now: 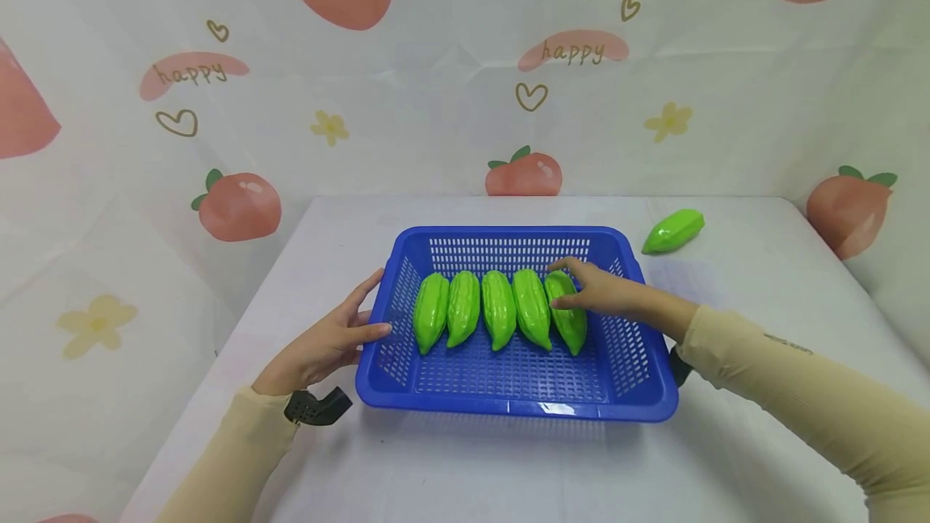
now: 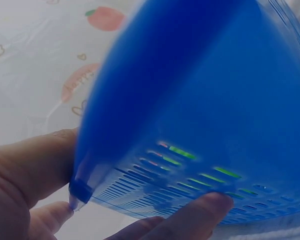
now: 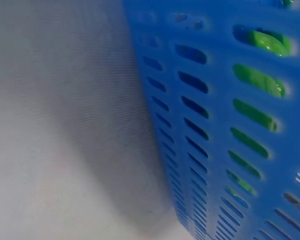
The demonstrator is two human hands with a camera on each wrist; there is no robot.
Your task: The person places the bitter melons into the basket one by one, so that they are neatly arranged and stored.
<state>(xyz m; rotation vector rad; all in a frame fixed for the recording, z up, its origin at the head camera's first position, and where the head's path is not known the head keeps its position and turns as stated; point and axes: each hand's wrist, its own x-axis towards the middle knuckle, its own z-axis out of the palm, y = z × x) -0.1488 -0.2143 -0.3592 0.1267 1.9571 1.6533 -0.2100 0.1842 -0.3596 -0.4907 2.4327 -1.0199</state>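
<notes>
A blue plastic basket point(image 1: 508, 410) with slotted walls holds several green bitter melons point(image 1: 498, 309), lying side by side in a row. At its left side, my left hand point(image 1: 330, 341) grips the basket, thumb at the rim; in the left wrist view, fingers point(image 2: 195, 215) press the slotted outer wall. My right hand point(image 1: 599, 290) reaches over the right rim, above the rightmost bitter melon point(image 1: 574, 329). Its thumb and fingers are spread apart and overlap the upper part of that melon. The right wrist view shows only the basket's outer wall point(image 3: 220, 120), green behind the slots.
Another green bitter melon point(image 1: 674, 231) lies on the white table point(image 1: 763, 281), behind and to the right of the basket. A white backdrop point(image 1: 436, 119) printed with peaches and flowers hangs behind the table and along its sides.
</notes>
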